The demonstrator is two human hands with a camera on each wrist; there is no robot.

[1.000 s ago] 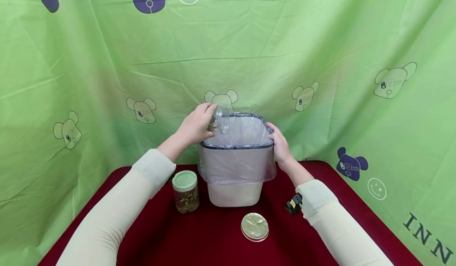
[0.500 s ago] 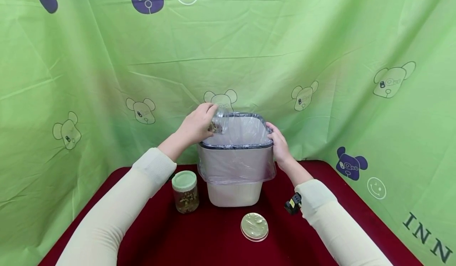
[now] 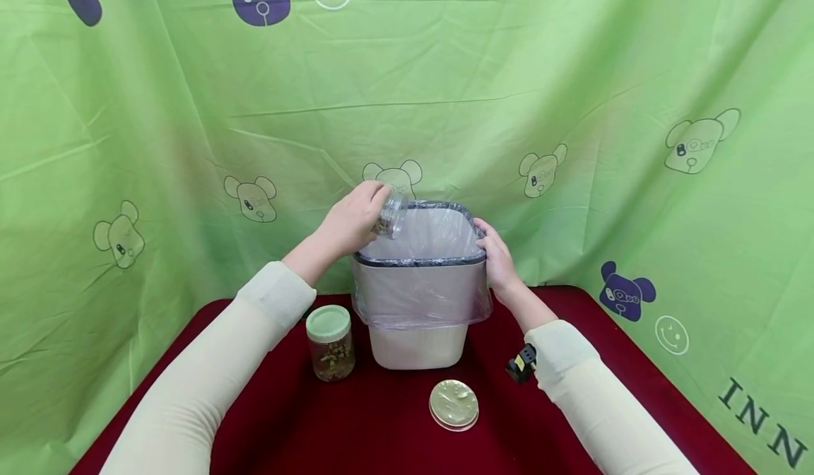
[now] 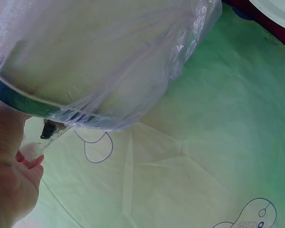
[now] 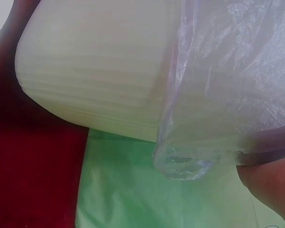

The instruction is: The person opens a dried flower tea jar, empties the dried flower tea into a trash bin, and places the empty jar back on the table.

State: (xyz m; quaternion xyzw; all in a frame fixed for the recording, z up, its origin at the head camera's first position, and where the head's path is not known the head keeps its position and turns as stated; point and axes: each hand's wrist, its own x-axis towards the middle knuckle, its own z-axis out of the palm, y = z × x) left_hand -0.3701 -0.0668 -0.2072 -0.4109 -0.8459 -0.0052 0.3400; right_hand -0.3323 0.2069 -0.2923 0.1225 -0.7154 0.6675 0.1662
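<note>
My left hand [image 3: 352, 222] grips a clear jar [image 3: 397, 210] tipped on its side, its mouth toward the bin's inside. Small dark dried pieces lie in the jar close to my fingers. In the left wrist view the hand [image 4: 12, 175] shows below the rim, and part of the jar [image 4: 47, 137] shows dark contents. Beneath the jar stands a pale trash can [image 3: 416, 348], lined with a translucent plastic bag [image 3: 422, 295] folded over its dark rim. My right hand [image 3: 500, 259] holds the right side of that rim, fingers over the edge.
A second jar [image 3: 333, 358] with a green lid and dried pieces inside stands left of the can. A round gold-coloured lid [image 3: 454, 403] lies in front on the dark red tablecloth [image 3: 381, 425]. Green printed fabric [image 3: 413, 107] hangs behind and at both sides.
The jar in my left hand has tipped slightly further, its mouth now angled more downward. My right hand has stayed on the rim.
</note>
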